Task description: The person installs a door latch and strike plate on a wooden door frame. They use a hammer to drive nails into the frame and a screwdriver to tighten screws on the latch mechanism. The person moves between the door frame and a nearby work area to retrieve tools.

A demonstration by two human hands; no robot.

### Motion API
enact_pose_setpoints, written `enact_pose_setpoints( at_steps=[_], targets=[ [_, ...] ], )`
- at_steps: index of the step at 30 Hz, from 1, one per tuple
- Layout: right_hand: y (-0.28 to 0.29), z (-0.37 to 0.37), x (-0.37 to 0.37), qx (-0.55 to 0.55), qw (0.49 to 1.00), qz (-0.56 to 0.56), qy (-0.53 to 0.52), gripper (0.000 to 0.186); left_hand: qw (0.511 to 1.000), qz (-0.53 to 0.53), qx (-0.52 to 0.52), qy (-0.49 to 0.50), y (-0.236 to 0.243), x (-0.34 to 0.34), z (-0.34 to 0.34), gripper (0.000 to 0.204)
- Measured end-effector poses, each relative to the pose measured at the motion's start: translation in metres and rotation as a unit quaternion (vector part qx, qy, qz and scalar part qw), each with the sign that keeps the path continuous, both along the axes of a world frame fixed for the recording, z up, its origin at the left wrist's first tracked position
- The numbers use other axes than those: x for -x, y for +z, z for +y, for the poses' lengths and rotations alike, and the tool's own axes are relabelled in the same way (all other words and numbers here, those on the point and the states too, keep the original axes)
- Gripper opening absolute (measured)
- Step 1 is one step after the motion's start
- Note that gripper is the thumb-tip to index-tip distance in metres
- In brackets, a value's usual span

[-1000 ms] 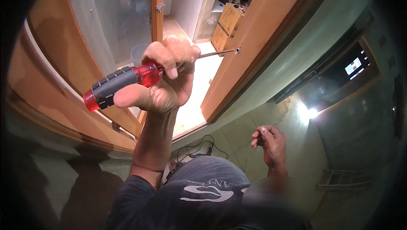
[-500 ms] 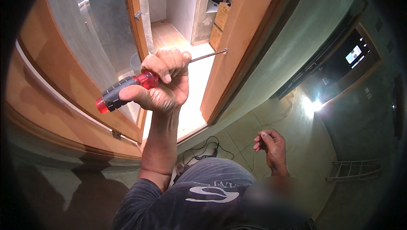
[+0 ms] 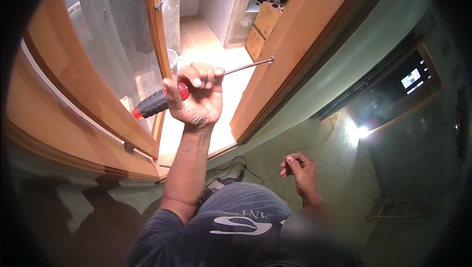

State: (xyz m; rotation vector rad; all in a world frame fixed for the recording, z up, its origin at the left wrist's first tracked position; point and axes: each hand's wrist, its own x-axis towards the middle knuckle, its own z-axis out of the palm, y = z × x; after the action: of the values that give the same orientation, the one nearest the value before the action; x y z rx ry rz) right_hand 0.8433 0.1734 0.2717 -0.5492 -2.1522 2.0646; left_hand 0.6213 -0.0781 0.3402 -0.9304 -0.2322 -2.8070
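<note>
My left hand (image 3: 199, 95) is raised in front of the doorway, closed around a screwdriver (image 3: 153, 103) with a grey and red handle. Its long metal shaft runs from my fingers up to the right. The tip meets a small metal piece (image 3: 273, 59) on the orange-brown wooden door frame (image 3: 290, 36); whether that is a screw or a fitting is too small to tell. Lower down on the right, my right hand (image 3: 302, 172) hangs clear of the frame with thumb and fingers pinched together. Anything between those fingertips is too small to make out.
On the left stands an open wooden door (image 3: 93, 104) with a glass panel and a hinge (image 3: 129, 147). Beyond the doorway are stacked cardboard boxes (image 3: 265, 21) and a bucket (image 3: 171, 58). A dark power tool (image 3: 231, 179) with a cable lies on the tiled floor. A bright lamp (image 3: 362, 132) shines at right.
My left hand has turned on the screwdriver, its thumb moving from the rear of the handle toward the red collar. The tip stays at the frame. My right hand keeps its pinch.
</note>
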Motion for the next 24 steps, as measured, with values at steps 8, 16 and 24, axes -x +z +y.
enact_pose_setpoints(
  at_steps=[8,16,24],
  targets=[
    [-0.001,-0.009,0.018,-0.043,0.998,0.001,0.045,0.014,0.99,0.017,0.123,0.059,-0.031,0.005,-0.025,0.034],
    [0.002,-0.008,0.038,-0.069,0.995,0.013,0.075,0.012,0.999,0.006,0.004,0.049,-0.032,-0.016,-0.079,0.033],
    [-0.001,-0.004,0.053,-0.063,0.993,0.007,0.104,0.013,0.998,0.045,-0.027,0.039,0.0,-0.012,-0.058,0.026]
  ],
)
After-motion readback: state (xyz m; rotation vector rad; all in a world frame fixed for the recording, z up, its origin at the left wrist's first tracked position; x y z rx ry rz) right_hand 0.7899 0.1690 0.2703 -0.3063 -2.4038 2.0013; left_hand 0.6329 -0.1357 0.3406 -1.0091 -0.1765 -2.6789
